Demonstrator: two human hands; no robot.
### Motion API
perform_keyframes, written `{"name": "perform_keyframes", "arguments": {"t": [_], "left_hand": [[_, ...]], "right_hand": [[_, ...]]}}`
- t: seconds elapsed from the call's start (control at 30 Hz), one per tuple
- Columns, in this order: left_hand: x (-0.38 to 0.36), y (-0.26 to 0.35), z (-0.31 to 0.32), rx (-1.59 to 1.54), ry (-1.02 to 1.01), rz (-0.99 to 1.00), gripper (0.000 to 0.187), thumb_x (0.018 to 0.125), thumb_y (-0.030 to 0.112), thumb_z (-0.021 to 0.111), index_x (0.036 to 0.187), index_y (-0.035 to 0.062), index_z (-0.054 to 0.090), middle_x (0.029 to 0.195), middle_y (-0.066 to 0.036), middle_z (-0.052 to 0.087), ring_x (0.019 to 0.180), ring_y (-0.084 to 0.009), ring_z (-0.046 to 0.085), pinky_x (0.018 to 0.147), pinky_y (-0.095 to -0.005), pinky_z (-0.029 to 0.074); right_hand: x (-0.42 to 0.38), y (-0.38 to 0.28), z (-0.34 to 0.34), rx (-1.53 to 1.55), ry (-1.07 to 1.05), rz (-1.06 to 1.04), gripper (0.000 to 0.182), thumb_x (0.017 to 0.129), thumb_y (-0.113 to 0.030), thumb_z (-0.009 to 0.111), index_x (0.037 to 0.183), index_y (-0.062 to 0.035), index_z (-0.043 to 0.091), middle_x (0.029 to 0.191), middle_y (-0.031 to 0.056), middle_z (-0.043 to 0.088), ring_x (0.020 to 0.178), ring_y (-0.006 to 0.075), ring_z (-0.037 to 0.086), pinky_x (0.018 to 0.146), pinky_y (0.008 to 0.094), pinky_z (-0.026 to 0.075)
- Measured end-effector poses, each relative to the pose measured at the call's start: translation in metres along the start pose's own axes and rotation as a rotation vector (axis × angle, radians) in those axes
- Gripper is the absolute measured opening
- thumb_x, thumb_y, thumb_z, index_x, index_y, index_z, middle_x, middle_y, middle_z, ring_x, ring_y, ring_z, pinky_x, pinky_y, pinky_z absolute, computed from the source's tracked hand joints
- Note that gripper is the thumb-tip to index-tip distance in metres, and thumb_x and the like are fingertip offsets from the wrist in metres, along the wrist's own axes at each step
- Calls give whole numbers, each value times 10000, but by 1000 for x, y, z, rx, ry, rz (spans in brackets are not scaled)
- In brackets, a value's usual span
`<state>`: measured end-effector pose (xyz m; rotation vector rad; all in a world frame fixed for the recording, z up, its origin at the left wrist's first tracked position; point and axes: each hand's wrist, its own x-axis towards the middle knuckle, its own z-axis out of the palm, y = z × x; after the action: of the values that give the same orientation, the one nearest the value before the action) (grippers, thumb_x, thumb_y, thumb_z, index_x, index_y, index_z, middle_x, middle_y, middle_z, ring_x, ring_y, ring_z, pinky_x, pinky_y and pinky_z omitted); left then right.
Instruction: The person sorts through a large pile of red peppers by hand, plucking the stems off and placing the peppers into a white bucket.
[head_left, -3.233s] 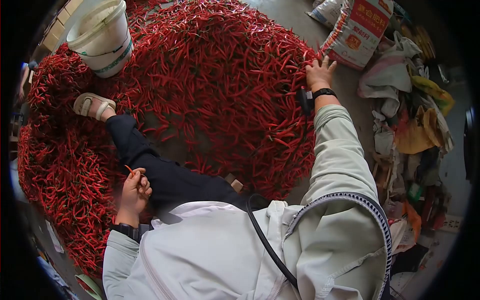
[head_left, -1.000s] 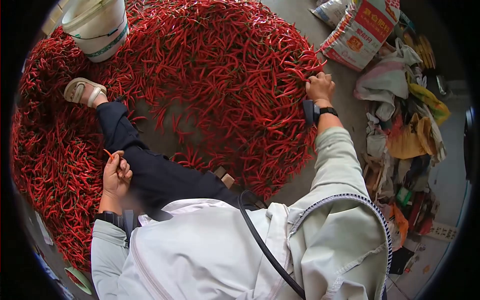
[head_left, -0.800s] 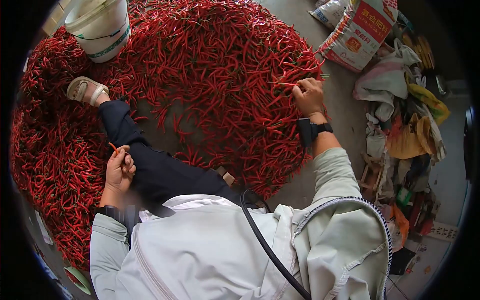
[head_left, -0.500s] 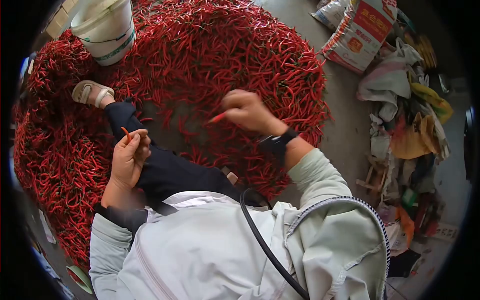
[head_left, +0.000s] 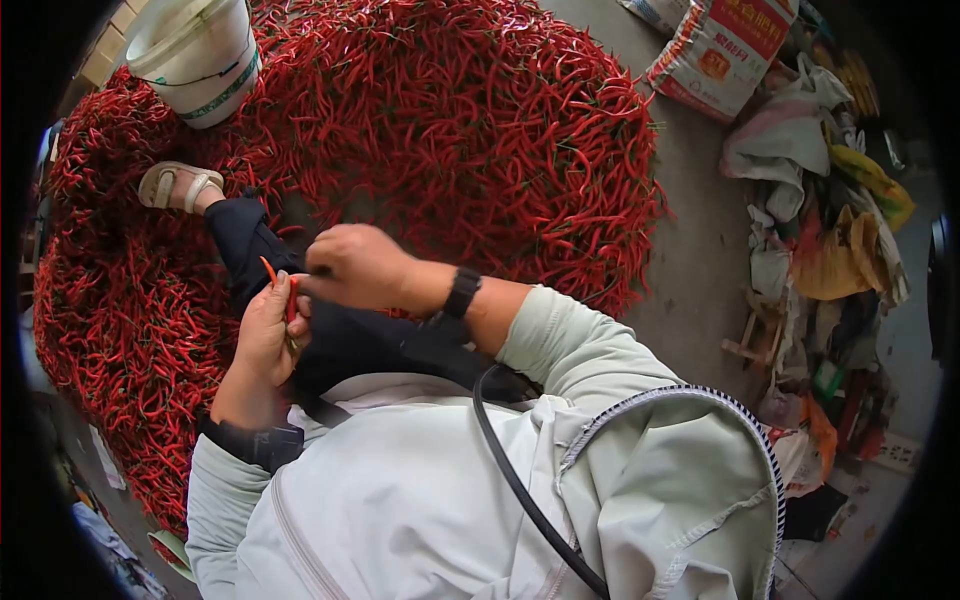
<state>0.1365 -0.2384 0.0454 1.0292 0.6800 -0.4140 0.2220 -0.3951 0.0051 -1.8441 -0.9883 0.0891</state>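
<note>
My left hand (head_left: 265,335) is closed, pinching a slim red chili pepper (head_left: 268,268) whose tip points up past the thumb. A second red chili pepper (head_left: 292,302) lies upright against the left fingers, where the two hands meet. My right hand (head_left: 362,266), slightly blurred, has its fingers curled, with the fingertips at the top of that second chili. Around and beyond both hands spreads a large heap of red chili peppers (head_left: 440,130), some with green stems.
A white bucket (head_left: 205,75) stands in the heap at upper left, near my sandalled foot (head_left: 180,188). To the right are a printed sack (head_left: 722,60), crumpled bags (head_left: 785,140) and a small wooden stool (head_left: 758,335) on the concrete floor (head_left: 690,230).
My right hand has moved left from over the heap, bringing a red chili pepper to my left hand. The left hand stays almost in place, still pinching its chili.
</note>
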Motion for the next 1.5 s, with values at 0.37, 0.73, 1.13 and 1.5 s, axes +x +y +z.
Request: {"name": "perform_keyframes", "arguments": {"t": [0.37, 0.73, 1.13, 1.5], "left_hand": [[12, -33, -49, -61, -26, -91, 109, 876, 173, 547, 890, 66, 536, 559, 31, 451, 398, -35, 351, 375, -177, 281], [10, -37, -53, -114, -3, -93, 119, 897, 185, 509, 901, 67, 525, 553, 21, 457, 378, -36, 351, 361, -177, 297], [14, -39, -56, -132, 20, -100, 129, 902, 197, 500, 906, 68, 512, 539, 7, 460, 374, -50, 356, 353, -189, 299], [10, -32, -54, -138, 51, -118, 118, 907, 181, 483, 911, 66, 510, 545, 4, 464, 374, -47, 352, 359, -189, 297]], "right_hand": [[-147, 165, -183, -1183, 65, 976, 729, 644, -309, 688, 1283, -181, 363, 1330, 53, 349, 1251, 265, 281, 995, 510, 258], [-193, 149, -227, -1207, 74, 564, 293, 668, -92, 580, 959, -129, 575, 964, 62, 544, 853, 278, 543, 718, 389, 479], [-54, 172, -130, -1131, 22, 257, 338, 731, -141, 532, 1068, -146, 568, 1190, 45, 519, 1167, 241, 419, 954, 460, 315], [-7, 203, -147, -1271, -399, 739, 564, 736, -296, 626, 1257, -254, 415, 1291, 52, 420, 1275, 294, 287, 1000, 632, 135]]}}
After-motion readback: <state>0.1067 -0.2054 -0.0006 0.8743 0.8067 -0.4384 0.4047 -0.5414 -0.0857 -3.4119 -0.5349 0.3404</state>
